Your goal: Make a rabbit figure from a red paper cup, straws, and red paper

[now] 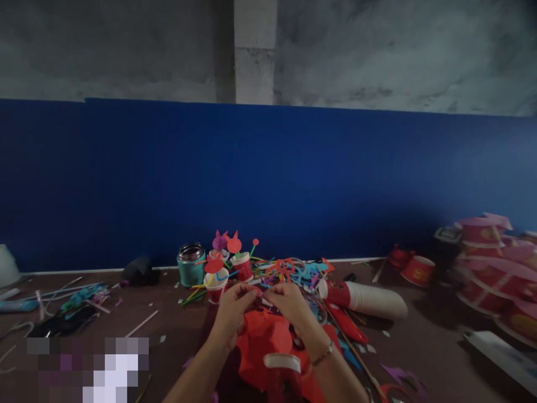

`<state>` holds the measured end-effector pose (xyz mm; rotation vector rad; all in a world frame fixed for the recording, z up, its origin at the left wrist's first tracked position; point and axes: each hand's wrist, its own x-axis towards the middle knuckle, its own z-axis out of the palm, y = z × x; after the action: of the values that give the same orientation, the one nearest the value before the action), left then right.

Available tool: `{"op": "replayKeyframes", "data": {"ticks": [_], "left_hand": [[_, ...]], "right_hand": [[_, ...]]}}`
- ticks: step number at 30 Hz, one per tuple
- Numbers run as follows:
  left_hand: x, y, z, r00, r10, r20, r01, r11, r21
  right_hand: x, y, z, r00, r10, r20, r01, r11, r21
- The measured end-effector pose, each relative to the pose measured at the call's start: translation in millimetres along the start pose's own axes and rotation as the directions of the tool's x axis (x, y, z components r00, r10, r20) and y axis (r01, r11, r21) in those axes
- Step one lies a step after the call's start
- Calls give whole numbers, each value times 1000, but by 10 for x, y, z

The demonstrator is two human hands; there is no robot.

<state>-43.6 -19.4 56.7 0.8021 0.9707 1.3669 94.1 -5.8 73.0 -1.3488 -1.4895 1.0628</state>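
In the head view my left hand is closed in a pinch on a small red paper piece. Facing it, my right hand is also pinched, with a tiny pale bit at its fingertips that is too small to name. Beneath both hands lie red paper sheets and cut-outs. A red paper cup with a white rim stands close in front of me, between my forearms. Past my left hand is another red paper cup with a red paper figure and coloured sticks.
A turquoise open flask stands beside cups with paper figures. Coloured scraps fill the table's middle. A stack of paper cups lies on its side to the right. Finished-looking red cup pieces pile up at far right, before a blue wall panel.
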Motion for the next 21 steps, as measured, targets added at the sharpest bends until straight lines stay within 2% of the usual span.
{"op": "replayKeyframes", "data": {"ticks": [5,10,14,21], "left_hand": [[4,-4,-11,1000,12,7,-12,1000,6],[8,25,-1,999,32,40,-33,999,25],[10,41,-5,998,28,60,-32,998,58],[12,31,-12,991,-37,126,27,997,79]], "right_hand": [[-10,-25,-23,999,4,45,-5,1000,26],[-6,-19,-35,986,-102,133,87,989,116],[4,-11,-28,990,-76,122,54,984,170],[13,-16,-19,992,-112,53,107,991,83]]}}
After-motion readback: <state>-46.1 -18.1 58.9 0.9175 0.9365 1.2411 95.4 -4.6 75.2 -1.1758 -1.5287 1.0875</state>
